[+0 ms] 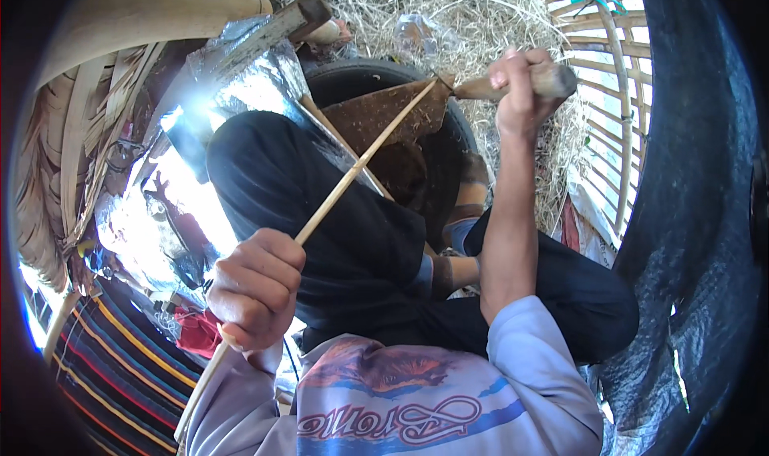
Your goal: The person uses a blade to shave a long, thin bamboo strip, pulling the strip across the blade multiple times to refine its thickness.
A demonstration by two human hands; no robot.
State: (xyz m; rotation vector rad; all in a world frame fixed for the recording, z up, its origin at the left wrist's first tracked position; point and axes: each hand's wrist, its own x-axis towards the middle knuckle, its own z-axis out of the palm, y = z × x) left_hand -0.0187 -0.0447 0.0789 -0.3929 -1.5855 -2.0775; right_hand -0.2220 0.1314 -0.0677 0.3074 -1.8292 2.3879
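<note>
My left hand (256, 288) is closed in a fist around a long, thin, pale wooden stick (352, 171). The stick slants from the lower left, over my bent leg, up to the far right, where its tip meets the blade close to the handle. In my right hand (521, 87) is the wooden grip of a big knife (376, 111), fingers wrapped around it. Its wide, rusty-brown blade points left over a round black rubber tub or tyre (465, 131). A narrow wooden strip (340, 139) lies between my knee and the blade, partly behind the stick.
Loose straw (497, 15) covers the ground ahead, with a clear plastic cup (415, 35) on it. A slatted bamboo fence (621, 79) and a dark sheet (697, 215) stand at the right. At left are a thick bamboo pole (160, 11) and striped cloth (128, 376).
</note>
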